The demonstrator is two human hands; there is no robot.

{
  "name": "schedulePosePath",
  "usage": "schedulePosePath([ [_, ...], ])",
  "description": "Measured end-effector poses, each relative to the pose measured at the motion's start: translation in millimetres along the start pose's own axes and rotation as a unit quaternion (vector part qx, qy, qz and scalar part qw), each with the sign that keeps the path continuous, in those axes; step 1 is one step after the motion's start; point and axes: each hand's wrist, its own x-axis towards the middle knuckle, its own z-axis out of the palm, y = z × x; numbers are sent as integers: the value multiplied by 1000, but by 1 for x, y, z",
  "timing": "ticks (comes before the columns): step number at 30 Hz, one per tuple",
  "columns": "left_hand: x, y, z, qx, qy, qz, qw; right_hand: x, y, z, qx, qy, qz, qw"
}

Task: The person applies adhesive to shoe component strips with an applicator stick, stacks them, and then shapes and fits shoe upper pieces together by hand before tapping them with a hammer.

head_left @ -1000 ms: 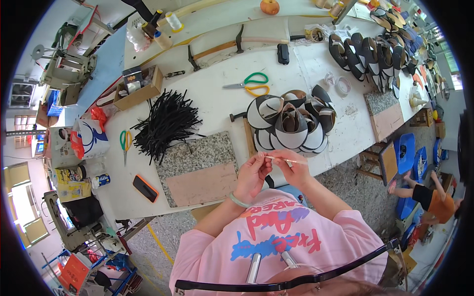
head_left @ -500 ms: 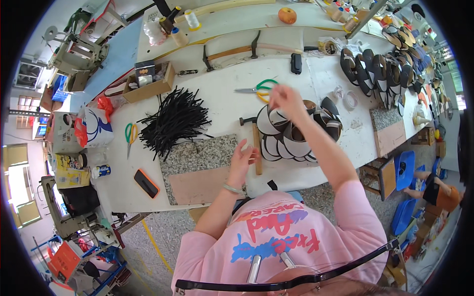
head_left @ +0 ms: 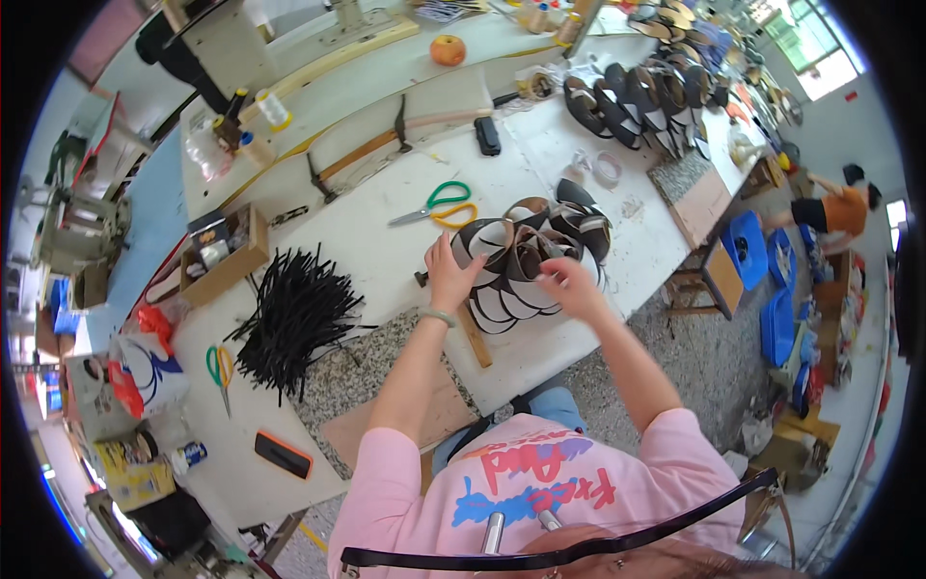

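Note:
A heap of shoe uppers (head_left: 514,301), black and white with brown insides, lies on the white table before me. At its left edge my left hand (head_left: 450,275) rests with fingers stretched and thumb apart, against the nearest upper. My right hand (head_left: 573,289) has its fingers curled and pressed together at the rim of a standing upper (head_left: 530,253) in the middle of the heap. Below my left hand a hammer (head_left: 476,340) shows its wooden handle; its head is partly hidden. Scissors (head_left: 439,206) with green and yellow handles lie just beyond the heap.
Black strips (head_left: 297,318) are piled at left, beside a stone slab (head_left: 362,372). A phone (head_left: 283,454) and second scissors (head_left: 221,374) lie further left. More hammers (head_left: 362,150), a cardboard box (head_left: 231,265) and a black device (head_left: 488,136) sit beyond. Another person (head_left: 831,214) is at far right.
My view has turned, shifting the table. My right hand has come down from above the far side of the heap to its middle, and my left hand has moved forward to its left edge.

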Motion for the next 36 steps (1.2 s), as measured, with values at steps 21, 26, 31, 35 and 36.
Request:
schedulePosePath([
  [21, -122, 26, -93, -277, -66, 264, 921, -98, 62, 116, 687, -292, -89, 659],
  [26, -193, -39, -121, -128, -47, 135, 981, -128, 38, 196, 702, -360, 24, 614],
  [31, -255, -96, -163, 30, 91, 27, 995, -205, -10, 251, 387, -10, -238, 891],
  [35, -301, -116, -173, -32, 124, 46, 991, -239, -59, 329, 295, -58, -314, 901],
  [36, -313, -114, -177, -33, 131, 42, 990, -237, -65, 349, 330, -39, -265, 905],
])
